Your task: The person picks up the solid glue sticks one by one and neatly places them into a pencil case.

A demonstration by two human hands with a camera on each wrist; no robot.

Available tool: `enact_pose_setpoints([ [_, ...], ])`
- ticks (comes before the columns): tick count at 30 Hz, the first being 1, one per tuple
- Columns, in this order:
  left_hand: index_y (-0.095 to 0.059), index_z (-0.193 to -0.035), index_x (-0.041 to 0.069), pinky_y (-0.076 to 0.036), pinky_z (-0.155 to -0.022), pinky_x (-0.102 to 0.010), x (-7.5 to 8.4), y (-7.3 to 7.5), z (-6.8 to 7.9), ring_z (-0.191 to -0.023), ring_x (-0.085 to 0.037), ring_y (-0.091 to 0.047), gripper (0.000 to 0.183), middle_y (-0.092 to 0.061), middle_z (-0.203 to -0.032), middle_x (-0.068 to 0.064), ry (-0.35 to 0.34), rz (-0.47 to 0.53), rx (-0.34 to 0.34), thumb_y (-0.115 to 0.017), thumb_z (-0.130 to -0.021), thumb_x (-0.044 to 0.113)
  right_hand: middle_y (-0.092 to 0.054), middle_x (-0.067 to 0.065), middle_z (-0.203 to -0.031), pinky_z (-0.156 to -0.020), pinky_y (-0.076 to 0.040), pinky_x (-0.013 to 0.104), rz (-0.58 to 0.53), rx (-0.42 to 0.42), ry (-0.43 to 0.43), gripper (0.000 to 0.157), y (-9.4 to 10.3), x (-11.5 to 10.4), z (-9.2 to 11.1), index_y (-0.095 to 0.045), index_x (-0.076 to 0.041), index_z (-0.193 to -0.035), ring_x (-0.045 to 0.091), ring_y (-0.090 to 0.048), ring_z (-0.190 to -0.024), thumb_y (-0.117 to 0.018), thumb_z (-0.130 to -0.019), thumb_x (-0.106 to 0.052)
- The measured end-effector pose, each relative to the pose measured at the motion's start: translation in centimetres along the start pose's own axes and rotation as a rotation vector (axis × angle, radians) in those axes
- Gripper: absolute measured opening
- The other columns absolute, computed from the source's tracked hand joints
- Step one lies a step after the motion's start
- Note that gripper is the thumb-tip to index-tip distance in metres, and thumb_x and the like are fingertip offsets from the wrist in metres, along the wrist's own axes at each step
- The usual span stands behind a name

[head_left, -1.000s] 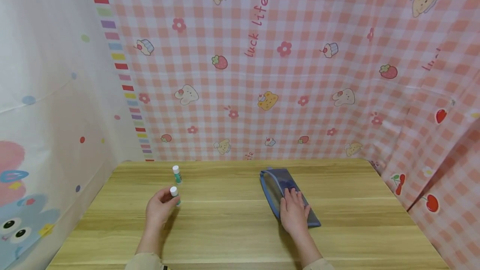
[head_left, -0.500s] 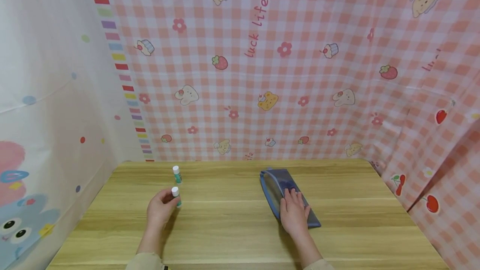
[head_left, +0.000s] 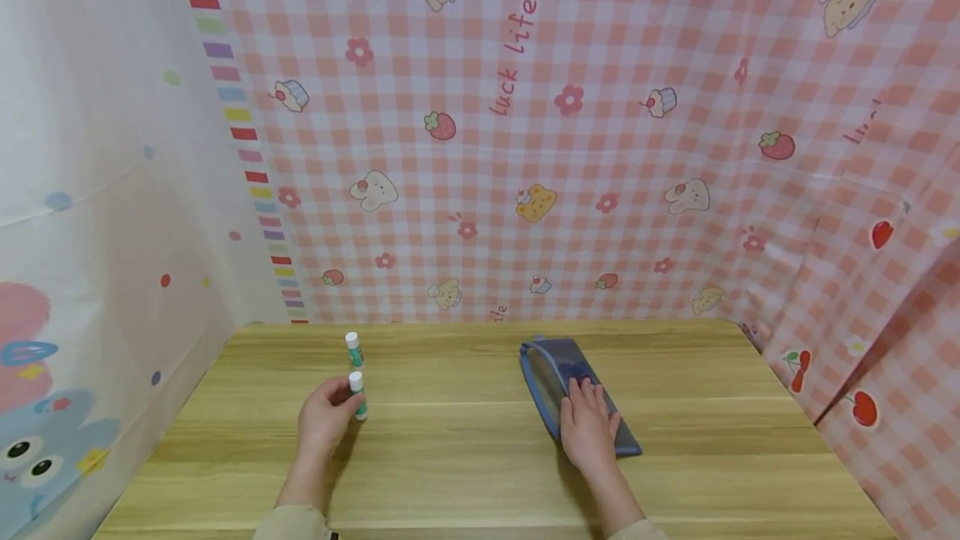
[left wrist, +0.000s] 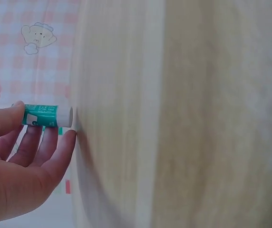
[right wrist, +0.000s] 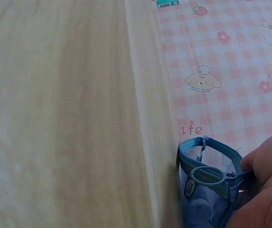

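a: what do we have at the left side?

b: the left hand (head_left: 326, 415). its thumb and fingers pinch a stick (left wrist: 45, 115), green with a white cap, and hold it upright. whether its lower end touches the table (head_left: 450, 457), i cannot tell.

a: is something close to it?

b: yes, the other stick (head_left: 354, 350). it stands upright on the table, just beyond the pinched one.

a: and more to the right?

b: there lies the pouch (head_left: 573, 359), well apart from both sticks. its long axis goes aslant, from far left to near right, and its gaping side looks to the left, so toward the pinched stick.

a: which hand is nearer to this pouch?

b: the right hand (head_left: 588, 423), clearly. it rests on it, with the fingers laid straight over the top. the left hand has all the bare table between.
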State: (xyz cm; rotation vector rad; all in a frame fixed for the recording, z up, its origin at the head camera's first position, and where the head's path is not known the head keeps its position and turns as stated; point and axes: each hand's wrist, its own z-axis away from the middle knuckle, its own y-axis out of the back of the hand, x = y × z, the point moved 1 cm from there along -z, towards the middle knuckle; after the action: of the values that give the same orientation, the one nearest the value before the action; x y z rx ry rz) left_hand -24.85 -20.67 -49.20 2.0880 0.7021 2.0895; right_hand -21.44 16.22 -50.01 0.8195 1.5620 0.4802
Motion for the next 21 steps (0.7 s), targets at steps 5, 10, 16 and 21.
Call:
enact_pose_setpoints([
  [5, -0.059, -0.121, -0.013, -0.056, -0.075, -0.026, 0.6, -0.3, 0.2, -0.103, -0.032, -0.059, 0.032, -0.062, -0.115, -0.029, 0.014, 0.064, -0.028, -0.065, -0.093, 0.0, -0.03, 0.035, -0.149, -0.105, -0.003, 0.079, -0.008, -0.003, 0.0, 0.045, 0.0, 0.0, 0.0, -0.043, 0.011, -0.142, 0.052, -0.018, -0.142, -0.04, -0.105, -0.015],
  [10, -0.057, -0.124, -0.014, -0.06, -0.074, -0.032, 1.3, -0.8, 0.4, -0.099, -0.028, -0.061, 0.033, -0.061, -0.115, -0.029, 0.005, 0.116, -0.058, -0.064, -0.094, -0.001, -0.03, 0.035, -0.149, -0.105, -0.003, 0.079, -0.007, -0.005, 0.0, 0.045, 0.1, 0.0, 0.1, -0.043, 0.011, -0.142, 0.052, -0.018, -0.142, -0.04, -0.104, -0.014],
  [16, -0.057, -0.125, -0.013, -0.061, -0.075, -0.04, 2.2, -1.7, 0.7, -0.099, -0.031, -0.063, 0.035, -0.062, -0.115, -0.029, -0.007, 0.127, -0.074, -0.065, -0.094, 0.0, -0.031, 0.035, -0.15, -0.105, -0.004, 0.079, -0.003, -0.005, -0.004, 0.045, 0.1, 0.0, 0.1, -0.044, 0.01, -0.142, 0.052, -0.018, -0.142, -0.04, -0.105, -0.015],
  [21, -0.057, -0.125, -0.012, -0.061, -0.072, -0.041, 2.9, -2.6, 0.8, -0.097, -0.03, -0.065, 0.035, -0.064, -0.113, -0.028, -0.018, 0.158, -0.077, -0.066, -0.092, -0.002, -0.032, 0.035, -0.149, -0.105, -0.005, 0.079, 0.005, -0.003, 0.0, 0.044, 0.2, 0.0, 0.1, -0.044, 0.01, -0.142, 0.052, -0.019, -0.141, -0.041, -0.105, -0.014],
])
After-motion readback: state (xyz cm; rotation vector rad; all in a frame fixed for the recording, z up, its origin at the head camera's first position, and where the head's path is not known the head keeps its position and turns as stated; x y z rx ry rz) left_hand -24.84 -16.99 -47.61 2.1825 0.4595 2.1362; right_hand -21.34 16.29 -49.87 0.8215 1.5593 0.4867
